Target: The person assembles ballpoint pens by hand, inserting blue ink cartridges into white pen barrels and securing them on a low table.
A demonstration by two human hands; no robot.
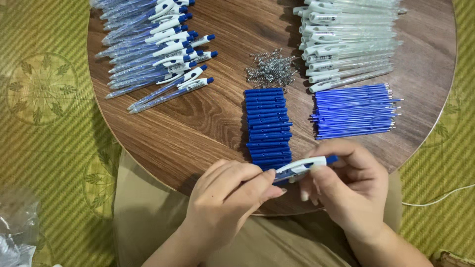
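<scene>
- My left hand [228, 195] pinches the lower end of a blue-and-white pen [303, 166]; my right hand [346, 188] grips its upper end, over the near edge of the round wooden table [208, 123].
- Just beyond lies a row of blue pen parts [268, 123], with blue refills [354, 111] to the right.
- Farther off: small springs [271, 69], clear barrels [346, 39], finished pens [153, 49].

We see finished pens [158, 44] far left on tabletop [208, 123] | springs [271, 68] centre | clips [268, 126] before them | barrels [346, 42] far right | refills [354, 111] before barrels
</scene>
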